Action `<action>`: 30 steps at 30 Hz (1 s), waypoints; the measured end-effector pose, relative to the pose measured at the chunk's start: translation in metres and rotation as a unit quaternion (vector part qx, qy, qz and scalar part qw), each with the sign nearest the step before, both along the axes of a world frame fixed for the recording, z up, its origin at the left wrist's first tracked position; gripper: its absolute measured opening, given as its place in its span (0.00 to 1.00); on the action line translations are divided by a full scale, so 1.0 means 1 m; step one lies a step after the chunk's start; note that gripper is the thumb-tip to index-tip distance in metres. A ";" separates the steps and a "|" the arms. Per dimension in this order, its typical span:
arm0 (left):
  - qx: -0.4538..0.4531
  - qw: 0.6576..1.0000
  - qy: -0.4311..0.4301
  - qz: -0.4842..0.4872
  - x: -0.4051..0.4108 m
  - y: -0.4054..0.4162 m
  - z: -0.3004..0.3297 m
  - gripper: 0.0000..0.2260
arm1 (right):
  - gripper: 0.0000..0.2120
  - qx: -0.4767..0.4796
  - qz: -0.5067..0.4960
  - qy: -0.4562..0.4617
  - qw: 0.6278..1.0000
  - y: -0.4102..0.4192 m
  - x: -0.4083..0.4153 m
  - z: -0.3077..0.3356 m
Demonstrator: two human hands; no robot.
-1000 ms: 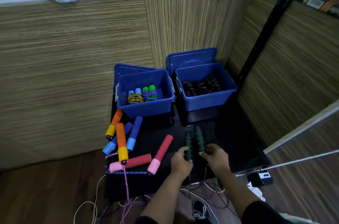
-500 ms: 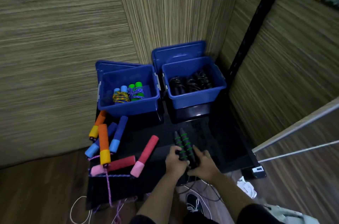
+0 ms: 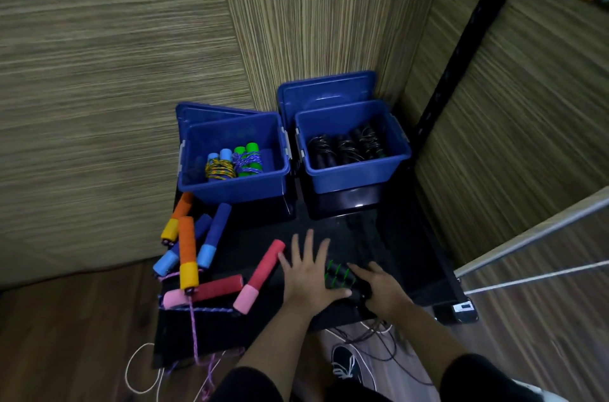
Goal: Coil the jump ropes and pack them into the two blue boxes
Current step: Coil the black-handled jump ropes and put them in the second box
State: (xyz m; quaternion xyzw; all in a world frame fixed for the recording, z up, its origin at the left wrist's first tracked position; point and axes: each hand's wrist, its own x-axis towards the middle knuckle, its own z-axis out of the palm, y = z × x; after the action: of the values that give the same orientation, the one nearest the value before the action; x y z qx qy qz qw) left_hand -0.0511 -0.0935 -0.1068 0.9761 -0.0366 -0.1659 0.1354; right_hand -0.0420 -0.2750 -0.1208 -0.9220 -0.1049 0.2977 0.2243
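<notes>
- The left hand (image 3: 309,276) lies flat on the black table (image 3: 359,236), fingers straight and spread apart, holding nothing; its thumb reaches toward the black handles with green rings (image 3: 339,276).
- The right hand (image 3: 382,286) rests on those 2 black handles, its fingers curled over their near end; whether the thumb closes underneath cannot be told.
- The 2 black handles lie side by side near the table's front edge, between the 2 hands, and their thin dark cord (image 3: 379,335) hangs off the edge toward the floor.
- The left blue box (image 3: 230,184) stands at the back of the table and holds 2 coiled ropes: a light-blue-handled bundle (image 3: 220,166) and a green-handled bundle (image 3: 247,161), side by side.
- The right blue box (image 3: 356,175) stands just beside it and holds several coiled black ropes (image 3: 346,147).
- A blue lid (image 3: 324,90) leans upright behind the right box; another lid (image 3: 204,113) stands behind the left box.
- Loose on the table's left part lie 2 orange-and-yellow handles (image 3: 187,253), 2 blue handles (image 3: 212,236) and 2 red-and-pink handles (image 3: 260,273); the orange, blue and 1 red handle overlap in a pile.
- A purple cord (image 3: 194,332) runs from the pile over the front edge, and a white cord (image 3: 131,368) loops on the wooden floor (image 3: 66,335).
- A dark shoe (image 3: 346,365) shows under the table edge.
</notes>
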 end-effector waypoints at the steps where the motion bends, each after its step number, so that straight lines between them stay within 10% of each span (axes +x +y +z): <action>1: 0.023 0.997 -0.005 -0.071 0.005 0.003 -0.001 0.47 | 0.38 -0.003 0.017 0.010 1.000 -0.002 0.001 -0.002; 5: 0.071 0.973 0.048 -0.217 0.014 0.007 -0.006 0.41 | 0.38 0.014 0.024 0.007 1.000 -0.007 0.004 -0.008; 19: 0.048 0.979 0.047 -0.193 -0.030 0.023 -0.013 0.34 | 0.16 0.127 -0.305 -0.012 0.944 0.012 0.020 0.001; 30: -0.216 0.973 -0.042 -0.065 -0.021 0.051 0.045 0.26 | 0.12 0.338 -0.307 0.012 0.890 0.064 0.063 0.084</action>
State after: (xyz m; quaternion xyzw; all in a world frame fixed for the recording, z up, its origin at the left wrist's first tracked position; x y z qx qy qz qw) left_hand -0.0722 -0.0427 -0.0622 0.9255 -0.1408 -0.1216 0.3299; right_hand 0.0210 -0.2107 -0.0373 -0.7731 0.0919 0.1720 0.6035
